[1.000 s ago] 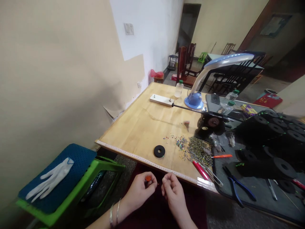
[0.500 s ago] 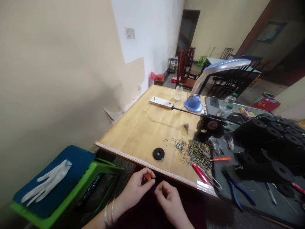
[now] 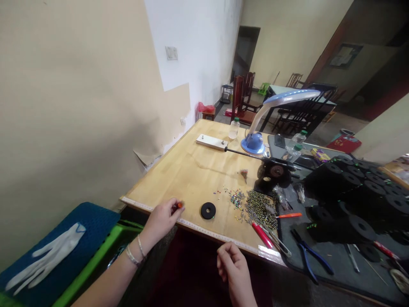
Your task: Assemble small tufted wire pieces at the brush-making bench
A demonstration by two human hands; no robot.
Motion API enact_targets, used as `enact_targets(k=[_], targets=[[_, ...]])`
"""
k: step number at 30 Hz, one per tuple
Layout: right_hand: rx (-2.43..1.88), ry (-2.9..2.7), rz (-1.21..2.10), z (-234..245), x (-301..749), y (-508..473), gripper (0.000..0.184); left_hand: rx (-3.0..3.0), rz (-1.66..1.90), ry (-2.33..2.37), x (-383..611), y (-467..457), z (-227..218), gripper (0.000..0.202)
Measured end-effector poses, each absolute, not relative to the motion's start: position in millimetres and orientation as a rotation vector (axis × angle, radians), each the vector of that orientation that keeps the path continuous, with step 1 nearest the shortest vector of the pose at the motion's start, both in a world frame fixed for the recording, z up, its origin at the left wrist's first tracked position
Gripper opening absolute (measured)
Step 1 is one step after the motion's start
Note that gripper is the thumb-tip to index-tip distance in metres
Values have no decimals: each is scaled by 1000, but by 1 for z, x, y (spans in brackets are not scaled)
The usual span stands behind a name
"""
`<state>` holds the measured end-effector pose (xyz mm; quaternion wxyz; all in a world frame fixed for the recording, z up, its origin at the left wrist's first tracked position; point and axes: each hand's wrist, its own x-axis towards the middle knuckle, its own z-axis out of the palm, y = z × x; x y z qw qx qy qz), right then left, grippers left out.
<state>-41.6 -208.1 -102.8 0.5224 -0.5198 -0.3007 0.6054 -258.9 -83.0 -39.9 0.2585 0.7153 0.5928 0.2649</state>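
Observation:
My left hand [image 3: 162,218] is closed around a small orange object [image 3: 179,205] and reaches over the near edge of the wooden table [image 3: 191,175]. A black ring disc [image 3: 208,210] lies just right of it on the table. My right hand [image 3: 231,264] hangs below the table edge with fingers curled in a pinch; what it holds is too small to make out. Piles of small beads [image 3: 260,207] lie further right.
A blue desk lamp [image 3: 255,143], a white block with pegs [image 3: 211,142] and a small bottle [image 3: 234,128] stand at the back. Black spools [image 3: 351,187], blue pliers [image 3: 308,256] and red tools [image 3: 262,234] fill the right side. A white glove [image 3: 41,264] lies on a stool at left.
My left hand has moved up and left from my lap onto the table edge, carrying the orange object. My right hand has stayed low and the two hands have drawn apart.

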Motion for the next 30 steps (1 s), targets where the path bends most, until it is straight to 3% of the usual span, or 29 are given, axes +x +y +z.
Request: enact_targets(k=[5, 9, 11, 16, 23, 27, 30], targets=[[-1199, -691, 1430, -103, -43, -208, 52, 2185, 515, 1862, -265, -68, -32, 23], [-1194, -694, 1421, -103, -43, -208, 52, 2329, 856, 1806, -257, -79, -27, 32], [-1189, -706, 1428, -102, -43, -208, 51, 2211, 952, 1643, -245, -94, -27, 30], [-1174, -776, 1445, -98, -44, -207, 49, 1500, 591, 1103, -199, -132, -39, 34], [-1199, -886, 1438, -115, -38, -208, 50, 1374, 657, 1090, -175, -135, -50, 28], [-1224, -1107, 1176, -119, -23, -206, 39, 1495, 647, 1133, -175, -136, -46, 25], [-1203, -1025, 921, -114, -19, -202, 48, 1714, 621, 1164, -173, -141, -43, 22]])
